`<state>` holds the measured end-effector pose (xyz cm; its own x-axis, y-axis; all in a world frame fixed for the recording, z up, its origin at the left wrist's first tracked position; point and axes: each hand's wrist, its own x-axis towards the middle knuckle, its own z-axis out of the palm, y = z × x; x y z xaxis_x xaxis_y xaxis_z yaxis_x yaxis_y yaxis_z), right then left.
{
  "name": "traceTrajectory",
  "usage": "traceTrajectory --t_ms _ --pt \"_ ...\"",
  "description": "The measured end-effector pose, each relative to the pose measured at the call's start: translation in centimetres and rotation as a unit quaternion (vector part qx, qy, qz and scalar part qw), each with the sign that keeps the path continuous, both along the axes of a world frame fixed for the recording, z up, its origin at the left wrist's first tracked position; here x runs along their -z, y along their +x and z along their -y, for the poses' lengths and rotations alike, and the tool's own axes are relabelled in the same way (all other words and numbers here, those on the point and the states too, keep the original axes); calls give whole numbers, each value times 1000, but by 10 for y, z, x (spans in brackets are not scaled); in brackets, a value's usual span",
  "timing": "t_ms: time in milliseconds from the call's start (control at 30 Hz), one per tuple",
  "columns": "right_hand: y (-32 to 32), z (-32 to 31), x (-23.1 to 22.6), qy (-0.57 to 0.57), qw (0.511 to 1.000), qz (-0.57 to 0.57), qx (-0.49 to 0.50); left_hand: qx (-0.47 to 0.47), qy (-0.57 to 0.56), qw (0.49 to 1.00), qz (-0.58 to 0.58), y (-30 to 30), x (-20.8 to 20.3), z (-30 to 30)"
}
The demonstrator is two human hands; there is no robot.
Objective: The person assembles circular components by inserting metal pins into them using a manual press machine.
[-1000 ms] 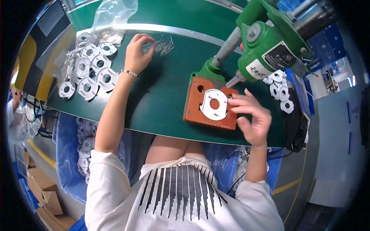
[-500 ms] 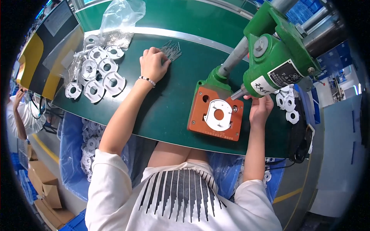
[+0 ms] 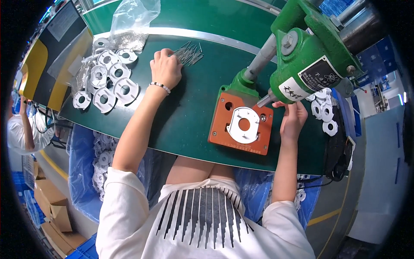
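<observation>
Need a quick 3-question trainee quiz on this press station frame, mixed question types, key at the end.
1. True or false: the white plastic part lies on the orange fixture plate.
2. The left hand rests at which heap? A) thin metal pins B) cardboard boxes C) blue crates
3. Fill in: the right hand is raised beside the ___ press.

Key:
1. True; the part sits flat on the plate, under the press head.
2. A; the fingers reach the pins on the green table, with the pile of white parts further left.
3. Green.
</observation>
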<state>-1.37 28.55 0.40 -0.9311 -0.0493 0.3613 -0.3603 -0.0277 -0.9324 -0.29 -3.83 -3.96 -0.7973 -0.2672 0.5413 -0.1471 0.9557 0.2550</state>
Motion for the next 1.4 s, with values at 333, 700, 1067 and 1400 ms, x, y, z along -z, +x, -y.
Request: traceTrajectory --t_ms 333,700,1067,1400 --pt "-1 -3 1 -24 1000 -3 7 96 44 994 25 15 -11 12" --pt "-1 -3 0 -8 1000 1 27 95 -32 981 164 31 -25 4" --pt "-1 -4 1 -18 1000 -12 4 222 20 966 128 21 -15 -2" --pt "2 -3 -3 4 999 -19 -35 351 361 861 67 29 -66 -68"
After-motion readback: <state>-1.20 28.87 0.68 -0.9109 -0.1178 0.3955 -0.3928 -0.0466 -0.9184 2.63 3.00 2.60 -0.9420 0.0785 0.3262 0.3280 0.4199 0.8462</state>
